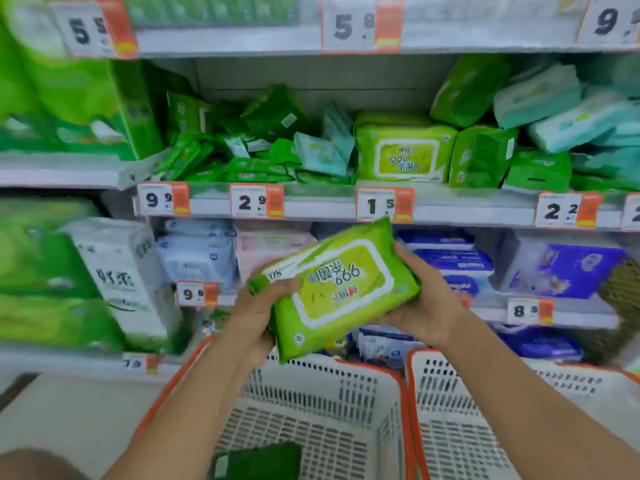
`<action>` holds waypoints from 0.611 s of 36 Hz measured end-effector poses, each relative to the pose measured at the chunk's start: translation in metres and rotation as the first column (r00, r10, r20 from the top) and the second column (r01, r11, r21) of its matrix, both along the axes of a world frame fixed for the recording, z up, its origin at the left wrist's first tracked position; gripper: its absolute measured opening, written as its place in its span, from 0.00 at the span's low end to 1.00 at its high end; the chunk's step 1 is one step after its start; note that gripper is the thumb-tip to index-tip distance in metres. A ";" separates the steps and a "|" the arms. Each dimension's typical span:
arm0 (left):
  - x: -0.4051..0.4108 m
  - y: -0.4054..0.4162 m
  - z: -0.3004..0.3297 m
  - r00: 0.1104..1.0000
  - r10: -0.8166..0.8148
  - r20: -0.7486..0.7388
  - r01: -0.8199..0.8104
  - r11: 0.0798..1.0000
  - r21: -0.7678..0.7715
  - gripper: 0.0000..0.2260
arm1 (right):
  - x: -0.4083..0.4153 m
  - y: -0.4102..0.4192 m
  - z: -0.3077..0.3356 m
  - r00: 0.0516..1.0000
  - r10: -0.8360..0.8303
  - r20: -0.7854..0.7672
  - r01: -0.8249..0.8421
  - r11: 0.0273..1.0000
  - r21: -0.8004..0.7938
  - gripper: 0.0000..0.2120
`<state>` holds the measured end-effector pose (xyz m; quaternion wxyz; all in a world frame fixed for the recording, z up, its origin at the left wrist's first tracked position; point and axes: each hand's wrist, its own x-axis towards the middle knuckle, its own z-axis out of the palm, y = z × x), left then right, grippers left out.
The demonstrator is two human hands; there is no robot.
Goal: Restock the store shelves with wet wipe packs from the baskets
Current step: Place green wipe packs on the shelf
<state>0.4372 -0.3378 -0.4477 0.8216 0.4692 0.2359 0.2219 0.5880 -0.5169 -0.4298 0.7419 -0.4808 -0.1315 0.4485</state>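
1. Holding a lime-green wet wipe pack (341, 289) w/ both hands, mid-air in front of the shelves, above the baskets. Print on it reads upside down from this view, pack tilted.
2. Left hand (258, 306) grasps the pack's left end, thumb over the top face, fingers under. Right hand (420, 292) cups the right end, fingers curled behind it. Two-handed hold prob. because the pack is soft and bulky, and to turn it label-out before shelving.
3. Likely target: middle shelf (311, 206), where a matching lime-green pack (403, 152) stands upright facing out, just above the "1.5" price tag (375, 204). Held pack sits just below that tag, not yet on the shelf.
4. Middle shelf contents: loose pile of small dark-green packs (242, 157) to the left, pale teal packs (554, 109) stacked at right. Messy, so a gap beside the matching pack looks tight.
5. Left basket (363, 382) (white mesh, orange rim): nearly empty, one dark-green pack (258, 460) lying at the bottom near edge of view.
6. Right basket (450, 393): same type, touching the left one; no contents visible in the part shown.
7. Judgement: restock nearly done for these baskets.
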 end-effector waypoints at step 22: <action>-0.070 0.018 -0.141 0.641 -0.068 -0.765 0.178 0.982 0.062 0.27 | -0.030 0.019 -0.174 0.766 0.643 0.008 -0.416 0.504 -0.756 0.39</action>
